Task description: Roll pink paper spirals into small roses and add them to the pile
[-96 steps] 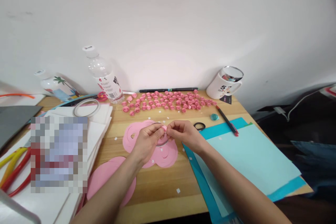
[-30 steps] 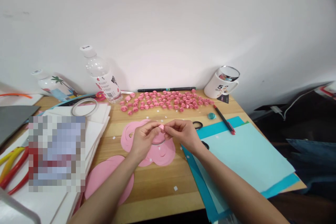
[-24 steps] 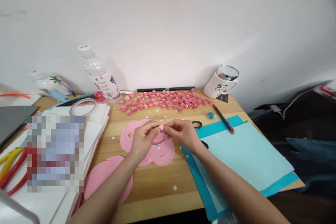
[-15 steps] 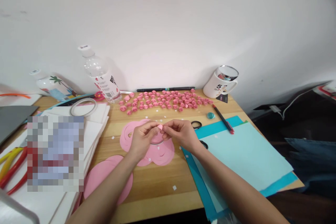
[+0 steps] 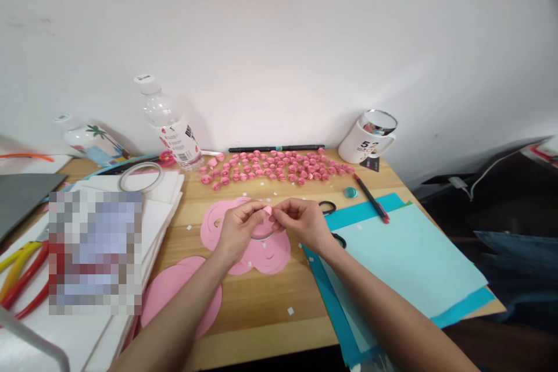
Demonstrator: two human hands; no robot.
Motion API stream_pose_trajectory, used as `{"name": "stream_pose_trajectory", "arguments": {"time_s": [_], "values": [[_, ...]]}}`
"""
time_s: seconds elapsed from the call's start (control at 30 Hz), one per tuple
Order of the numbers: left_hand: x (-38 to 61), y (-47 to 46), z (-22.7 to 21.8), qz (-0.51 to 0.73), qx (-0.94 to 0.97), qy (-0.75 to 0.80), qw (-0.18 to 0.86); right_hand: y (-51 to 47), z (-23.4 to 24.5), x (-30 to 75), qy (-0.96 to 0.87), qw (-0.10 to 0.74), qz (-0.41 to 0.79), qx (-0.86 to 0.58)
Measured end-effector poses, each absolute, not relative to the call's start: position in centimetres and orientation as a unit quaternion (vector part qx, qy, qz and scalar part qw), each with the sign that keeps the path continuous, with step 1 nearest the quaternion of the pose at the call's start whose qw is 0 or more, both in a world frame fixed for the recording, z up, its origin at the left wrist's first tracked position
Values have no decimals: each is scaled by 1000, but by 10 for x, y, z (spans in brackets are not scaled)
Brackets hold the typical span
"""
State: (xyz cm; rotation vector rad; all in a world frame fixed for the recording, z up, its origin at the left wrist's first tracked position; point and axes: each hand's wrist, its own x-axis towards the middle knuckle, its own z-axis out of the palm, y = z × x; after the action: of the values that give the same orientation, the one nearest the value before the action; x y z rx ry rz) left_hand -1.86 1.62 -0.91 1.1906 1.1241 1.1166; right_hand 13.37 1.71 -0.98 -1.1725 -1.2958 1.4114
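Note:
A small roll of pink paper is pinched between the fingertips of my left hand and my right hand, which meet over the middle of the table. Below them lie overlapping pink paper pieces with cut-out curves; a thin grey curved edge shows on top, partly hidden by my fingers. Pink paper circles are stacked nearer to me, under my left forearm. Many small rolled pink paper flowers are spread in rows behind my hands. Scissors with black handles lie by my right wrist, mostly hidden.
Light blue sheets lie on the right with a pen across their edge. A white mug and a plastic bottle stand by the wall. On the left are white papers and red-and-yellow-handled pliers.
The whole view has shifted very slightly. Both hands keep their pinch on the pink paper in nearly the same place.

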Motion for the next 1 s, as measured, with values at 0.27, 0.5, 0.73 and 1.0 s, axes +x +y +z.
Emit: {"name": "stream_pose_trajectory", "arguments": {"time_s": [0.27, 0.5, 0.73, 1.0], "values": [[-22, 22, -14, 533, 347, 423, 646, 25, -1, 150, -568, 401, 581, -423], [-26, 22, -9, 518, 343, 384, 683, 23, 0, 151, -622, 317, 619, -361], [-22, 19, -9, 496, 376, 386, 681, 25, -5, 144, -518, 409, 644, -387], [-19, 17, -18, 490, 383, 367, 692, 18, -9, 135, -588, 417, 583, -374]]}}
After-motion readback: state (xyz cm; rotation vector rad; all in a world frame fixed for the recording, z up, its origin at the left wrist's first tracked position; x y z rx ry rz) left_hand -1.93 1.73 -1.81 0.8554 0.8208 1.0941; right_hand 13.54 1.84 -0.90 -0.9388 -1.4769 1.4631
